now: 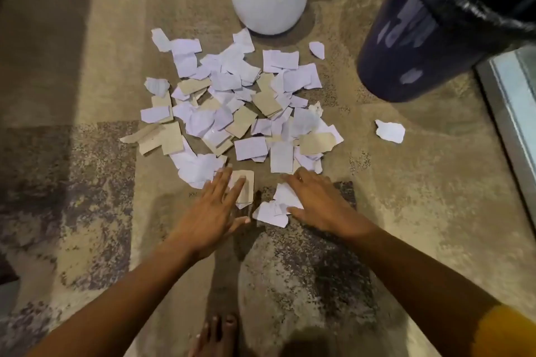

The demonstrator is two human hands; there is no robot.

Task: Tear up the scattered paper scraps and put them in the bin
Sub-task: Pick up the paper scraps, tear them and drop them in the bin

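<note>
The left hand [213,206] lies flat with fingers spread and straight, gripping nothing; its fingertips rest on a tan card [245,187] at the near edge of the pile. The right hand [314,201] is likewise open and palm down, fingers extended over a few white bits [272,213] that lie just beside it, the thumb touching their edge. Neither hand pinches or lifts anything. Flat palms set on either side of the near edge look like a raking pose, meant to sweep loose pieces together so they can be scooped in one go, not picked singly

Beyond the fingers the scraps [232,107], white and tan, overlap in a loose heap on the carpet [87,95]. One stray [390,131] lies well apart to the right, another [316,50] near the pot [269,6], which stands touching the heap's far edge. The bin [420,38], dark and lined with a black bag, stands at upper right, tilted in this view, close enough for short carries. Nothing visible has gone in yet; its inside is hidden
</note>
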